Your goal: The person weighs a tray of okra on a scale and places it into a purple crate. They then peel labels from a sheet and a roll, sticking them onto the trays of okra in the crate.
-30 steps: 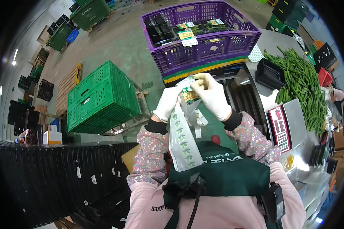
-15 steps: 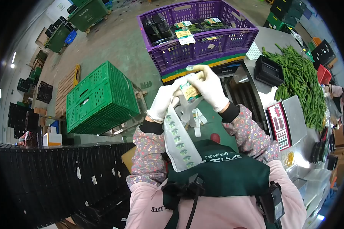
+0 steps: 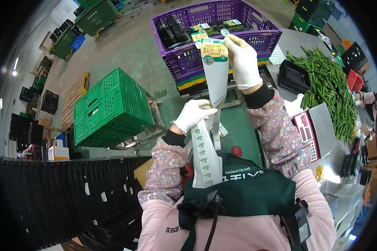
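Observation:
My left hand [image 3: 193,116], in a white glove, pinches a strip of label backing below the purple crate. From it a sticker strip [image 3: 206,161] with small green prints hangs down onto the dark green apron. My right hand [image 3: 244,62], also gloved, is raised at the near side of the purple crate [image 3: 222,58], its thumb and forefinger closed at a small round clear sticker [image 3: 225,32]. Beside those fingers the upper end of a white label strip [image 3: 215,73] stands upright, with a yellow and green organic label [image 3: 214,52] at its top.
Packed black trays [image 3: 171,31] lie in the purple crate. Stacked green crates [image 3: 113,108] stand at left on a pallet. At right, a table holds green pods [image 3: 331,92], a black tray [image 3: 294,76] and a scale [image 3: 318,131]. Black crates [image 3: 67,192] fill the lower left.
My right hand has moved up and right, away from my left hand, which has moved slightly down. The label strip is now stretched between them.

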`<control>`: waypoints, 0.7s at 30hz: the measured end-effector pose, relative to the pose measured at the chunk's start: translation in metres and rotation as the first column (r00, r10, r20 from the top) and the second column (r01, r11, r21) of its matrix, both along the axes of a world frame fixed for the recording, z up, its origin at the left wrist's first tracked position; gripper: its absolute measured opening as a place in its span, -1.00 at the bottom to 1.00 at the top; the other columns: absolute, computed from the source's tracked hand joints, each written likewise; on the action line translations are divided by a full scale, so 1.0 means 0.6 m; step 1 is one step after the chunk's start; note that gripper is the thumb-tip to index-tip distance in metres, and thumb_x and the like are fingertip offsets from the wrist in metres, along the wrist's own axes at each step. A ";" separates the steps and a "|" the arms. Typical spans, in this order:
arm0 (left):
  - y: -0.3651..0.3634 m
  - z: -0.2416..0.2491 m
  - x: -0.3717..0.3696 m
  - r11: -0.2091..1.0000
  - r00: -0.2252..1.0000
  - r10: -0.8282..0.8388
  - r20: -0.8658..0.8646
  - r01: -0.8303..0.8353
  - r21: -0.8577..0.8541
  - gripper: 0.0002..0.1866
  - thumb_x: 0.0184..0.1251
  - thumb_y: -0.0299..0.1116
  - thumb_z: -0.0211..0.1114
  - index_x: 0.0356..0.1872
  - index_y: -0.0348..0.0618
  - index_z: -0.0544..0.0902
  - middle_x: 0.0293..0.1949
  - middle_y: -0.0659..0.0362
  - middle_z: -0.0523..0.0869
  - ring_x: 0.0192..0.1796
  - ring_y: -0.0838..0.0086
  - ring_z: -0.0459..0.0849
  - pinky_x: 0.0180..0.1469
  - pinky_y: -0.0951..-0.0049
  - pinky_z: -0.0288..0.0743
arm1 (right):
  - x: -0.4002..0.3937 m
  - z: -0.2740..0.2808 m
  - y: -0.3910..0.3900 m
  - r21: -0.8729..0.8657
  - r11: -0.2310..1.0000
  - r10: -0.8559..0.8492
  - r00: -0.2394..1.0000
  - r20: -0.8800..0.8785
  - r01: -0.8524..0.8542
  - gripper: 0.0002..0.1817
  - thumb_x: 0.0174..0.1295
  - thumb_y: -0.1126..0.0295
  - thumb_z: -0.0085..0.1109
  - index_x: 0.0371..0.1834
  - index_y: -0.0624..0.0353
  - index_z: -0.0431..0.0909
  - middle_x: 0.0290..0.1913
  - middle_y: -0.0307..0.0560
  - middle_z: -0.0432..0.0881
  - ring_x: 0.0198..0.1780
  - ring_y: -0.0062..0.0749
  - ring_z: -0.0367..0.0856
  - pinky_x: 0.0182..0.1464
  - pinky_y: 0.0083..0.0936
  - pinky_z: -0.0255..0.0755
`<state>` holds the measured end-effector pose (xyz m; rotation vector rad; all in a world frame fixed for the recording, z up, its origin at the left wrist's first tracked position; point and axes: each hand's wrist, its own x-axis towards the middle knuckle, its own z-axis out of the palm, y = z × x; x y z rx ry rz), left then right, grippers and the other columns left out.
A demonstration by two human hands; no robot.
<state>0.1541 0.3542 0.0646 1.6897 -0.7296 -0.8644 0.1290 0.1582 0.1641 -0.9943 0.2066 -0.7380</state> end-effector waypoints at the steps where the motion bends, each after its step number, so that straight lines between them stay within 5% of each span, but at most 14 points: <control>1: -0.004 -0.007 -0.004 0.998 0.998 0.052 0.033 -0.050 -0.046 -0.71 0.36 -0.24 0.37 -0.14 -0.29 0.79 -0.31 0.28 0.76 -0.28 0.72 0.58 -0.25 0.62 0.45 | -0.001 0.009 0.001 -0.001 1.000 0.008 1.000 0.016 -0.008 -0.62 0.37 0.41 0.26 0.16 0.40 0.50 -0.31 -0.29 0.62 -0.43 -0.77 0.47 -0.38 -0.80 0.33; 2: -0.007 -0.013 -0.004 0.998 0.998 0.051 0.034 -0.050 -0.046 -0.71 0.36 -0.24 0.37 -0.14 -0.29 0.79 -0.31 0.28 0.76 -0.28 0.72 0.58 -0.25 0.62 0.45 | -0.003 0.027 0.007 -0.003 1.000 0.017 0.999 0.032 -0.017 -0.62 0.36 0.41 0.26 0.16 0.40 0.50 -0.30 -0.28 0.62 -0.43 -0.76 0.48 -0.37 -0.79 0.36; 4: -0.015 -0.014 -0.006 0.989 0.953 -0.006 0.302 -0.039 0.140 -0.69 0.35 -0.25 0.39 -0.09 -0.30 0.78 -0.36 0.32 0.74 -0.37 0.74 0.56 -0.35 0.61 0.42 | -0.006 0.055 0.013 0.018 1.000 0.001 0.999 0.044 -0.002 -0.60 0.36 0.41 0.27 0.17 0.41 0.49 -0.31 -0.26 0.61 -0.40 -0.73 0.53 -0.33 -0.77 0.43; 6: -0.019 -0.005 -0.013 0.982 0.966 0.017 0.259 -0.066 0.179 -0.70 0.37 -0.27 0.38 -0.07 -0.32 0.77 -0.42 0.36 0.73 -0.45 0.75 0.52 -0.42 0.60 0.38 | -0.005 0.070 0.006 -0.090 0.996 0.011 0.992 0.126 0.000 -0.59 0.35 0.41 0.27 0.18 0.42 0.48 -0.30 -0.23 0.62 -0.35 -0.68 0.59 -0.27 -0.75 0.49; 8: -0.016 0.000 -0.015 0.998 0.993 0.063 0.099 -0.060 -0.037 -0.69 0.35 -0.27 0.36 -0.04 -0.29 0.75 -0.32 0.18 0.83 -0.35 0.65 0.67 -0.26 0.49 0.55 | -0.007 0.076 -0.005 -0.117 0.992 -0.022 0.992 0.126 0.037 -0.59 0.34 0.42 0.26 0.18 0.43 0.48 -0.24 -0.16 0.67 -0.28 -0.63 0.65 -0.25 -0.72 0.52; 10: -0.009 0.008 -0.012 0.997 0.995 0.053 0.083 -0.048 -0.058 -0.69 0.37 -0.28 0.36 -0.04 -0.32 0.75 -0.33 0.21 0.81 -0.33 0.71 0.63 -0.27 0.55 0.52 | -0.008 0.073 -0.023 -0.198 0.978 -0.057 0.997 0.048 0.065 -0.54 0.34 0.37 0.26 0.20 0.44 0.47 -0.20 -0.08 0.72 -0.27 -0.56 0.70 -0.24 -0.62 0.56; 11: -0.005 0.013 -0.009 0.994 0.999 0.042 0.028 -0.039 -0.099 -0.69 0.38 -0.29 0.35 -0.04 -0.35 0.75 -0.30 0.21 0.81 -0.30 0.72 0.64 -0.24 0.59 0.52 | 0.021 0.029 -0.075 -0.542 0.828 -0.208 0.976 -0.059 0.143 -0.55 0.34 0.28 0.27 0.18 0.34 0.50 -0.28 -0.09 0.76 -0.31 -0.49 0.75 -0.25 -0.50 0.58; 12: -0.003 0.017 -0.006 0.990 0.999 0.029 -0.027 -0.032 -0.139 -0.68 0.39 -0.30 0.35 -0.04 -0.38 0.75 -0.28 0.21 0.81 -0.28 0.73 0.64 -0.21 0.63 0.52 | 0.012 0.012 -0.087 -0.542 0.829 -0.206 0.977 -0.058 0.142 -0.55 0.34 0.28 0.27 0.18 0.34 0.50 -0.28 -0.09 0.76 -0.31 -0.49 0.75 -0.25 -0.50 0.58; 14: -0.002 0.024 -0.004 0.971 0.994 0.011 -0.105 -0.035 -0.235 -0.67 0.40 -0.36 0.34 0.06 -0.41 0.70 -0.18 0.20 0.80 -0.23 0.69 0.66 -0.19 0.62 0.54 | -0.007 0.000 -0.093 -0.862 0.474 -0.614 0.769 -0.178 0.178 -0.59 0.32 0.19 0.29 0.11 0.21 0.54 -0.41 -0.13 0.74 -0.35 -0.44 0.76 -0.25 -0.46 0.58; 16: 0.001 0.050 -0.010 0.953 0.982 0.010 -0.188 -0.066 -0.297 -0.61 0.41 -0.47 0.30 0.20 -0.43 0.61 0.07 0.12 0.74 0.02 0.59 0.67 0.13 0.55 0.52 | -0.055 -0.001 -0.060 -0.772 0.583 -0.539 0.832 -0.132 0.255 -0.71 0.42 0.19 0.18 0.02 0.17 0.57 -0.48 -0.17 0.71 -0.44 -0.50 0.71 -0.35 -0.52 0.51; 18: 0.001 0.042 -0.006 0.943 0.981 -0.001 -0.196 -0.064 -0.325 -0.57 0.41 -0.47 0.30 0.26 -0.41 0.56 0.07 0.14 0.73 0.02 0.60 0.67 0.11 0.57 0.53 | -0.083 -0.033 -0.034 -0.722 0.675 -0.337 0.934 -0.120 0.151 -0.73 0.45 0.21 0.14 -0.06 0.21 0.60 -0.51 -0.22 0.67 -0.52 -0.62 0.60 -0.42 -0.57 0.45; 20: -0.004 0.035 -0.003 0.957 0.988 0.015 -0.152 -0.059 -0.285 -0.58 0.42 -0.50 0.29 0.27 -0.36 0.57 0.01 0.16 0.75 0.03 0.61 0.69 0.10 0.56 0.57 | -0.132 -0.001 0.014 -0.437 0.848 0.050 0.867 -0.496 -0.299 -0.73 0.43 0.21 0.17 -0.12 0.24 0.63 -0.54 -0.25 0.64 -0.56 -0.70 0.50 -0.48 -0.64 0.39; 21: -0.008 0.048 -0.011 0.938 0.987 0.004 -0.158 -0.058 -0.342 -0.59 0.42 -0.49 0.29 0.26 -0.35 0.57 0.03 0.17 0.74 -0.01 0.63 0.68 0.06 0.56 0.57 | -0.136 -0.014 0.026 -0.406 0.846 0.072 0.830 -0.554 -0.345 -0.71 0.42 0.21 0.18 -0.16 0.25 0.65 -0.54 -0.24 0.65 -0.57 -0.71 0.52 -0.51 -0.65 0.37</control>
